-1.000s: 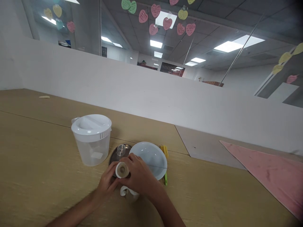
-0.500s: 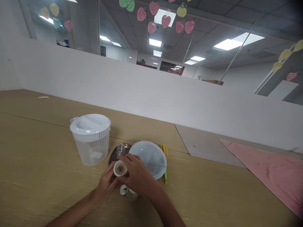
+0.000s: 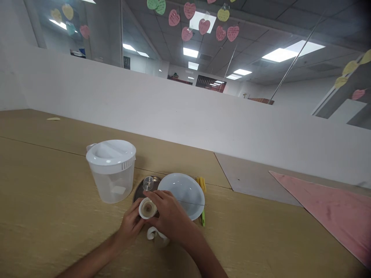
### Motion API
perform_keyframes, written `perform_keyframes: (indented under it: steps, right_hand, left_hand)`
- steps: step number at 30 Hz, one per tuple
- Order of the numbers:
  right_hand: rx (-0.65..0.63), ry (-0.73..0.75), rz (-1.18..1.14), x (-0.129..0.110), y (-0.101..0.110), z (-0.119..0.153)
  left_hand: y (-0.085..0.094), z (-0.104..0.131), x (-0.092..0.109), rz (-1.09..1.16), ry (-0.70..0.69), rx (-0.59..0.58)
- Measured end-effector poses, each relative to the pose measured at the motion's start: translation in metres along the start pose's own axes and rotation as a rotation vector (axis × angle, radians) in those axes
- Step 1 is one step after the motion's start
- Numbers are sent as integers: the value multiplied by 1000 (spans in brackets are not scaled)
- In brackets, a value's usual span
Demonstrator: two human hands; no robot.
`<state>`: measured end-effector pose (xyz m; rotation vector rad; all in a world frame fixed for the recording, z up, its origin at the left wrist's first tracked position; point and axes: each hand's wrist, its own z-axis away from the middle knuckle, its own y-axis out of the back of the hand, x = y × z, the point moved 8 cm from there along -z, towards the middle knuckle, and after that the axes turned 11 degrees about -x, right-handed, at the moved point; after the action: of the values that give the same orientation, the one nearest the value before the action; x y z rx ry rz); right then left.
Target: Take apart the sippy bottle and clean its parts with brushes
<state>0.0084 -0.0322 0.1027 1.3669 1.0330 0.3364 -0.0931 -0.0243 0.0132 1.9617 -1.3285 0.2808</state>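
Observation:
Between both hands is a small white cup [image 3: 147,208], its round mouth facing me and a brownish shade inside. My left hand [image 3: 131,224] grips it from the left, fingers closed against its side. From the right, my right hand [image 3: 166,212] curls around the same cup. Just beyond the fingers stands a small clear cup [image 3: 148,183] on a dark round metal tray [image 3: 139,193], which my hands partly cover. A pale blue-white bowl [image 3: 185,195] sits right of the tray. Under my right wrist lies a curled white object [image 3: 152,233], partly hidden, its kind unclear.
A clear plastic pitcher [image 3: 111,181] with a white lid stands to the left. Beside the bowl lie a yellow item [image 3: 201,184] and a green handle [image 3: 203,218]. Pink cloth [image 3: 330,210] covers the right side of the table. A white wall [image 3: 174,119] rises behind.
The cup's mouth has tipped very slightly in my hands. Otherwise both hands keep their hold, and the surrounding things stay where they were.

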Motion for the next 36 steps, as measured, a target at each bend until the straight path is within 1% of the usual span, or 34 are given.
perform_keyframes:
  steps: [4,7,10,14,18,21,25,31,34,36]
  right_hand:
    - [-10,9,24,-3,0,1]
    - [-17,-11,56,-5,1,0]
    - [-36,-49,73,-6,2,0]
    - [-30,-48,57,-8,3,1]
    - [4,-58,25,-5,2,3]
    - [50,-85,17,-2,2,5]
    - [68,-132,11,0,1,5]
    - [110,-157,1,1,2,6]
    - [146,-176,-10,3,3,7]
    - [159,-194,-15,4,4,8]
  left_hand:
    - [0,1,-1,-19,-47,-9]
    - [0,2,-5,-34,-56,-26]
    - [-2,4,-14,-52,-36,-43]
    - [-5,8,-21,-61,-20,-67]
    - [-3,7,-17,-60,-30,-57]
    - [0,1,-9,-50,-46,-56]
    - [4,-4,0,-86,-92,-30]
    - [3,-7,8,-111,-119,-56]
    - [4,-9,11,-116,-91,-68]
    - [5,-10,7,-110,-17,-67]
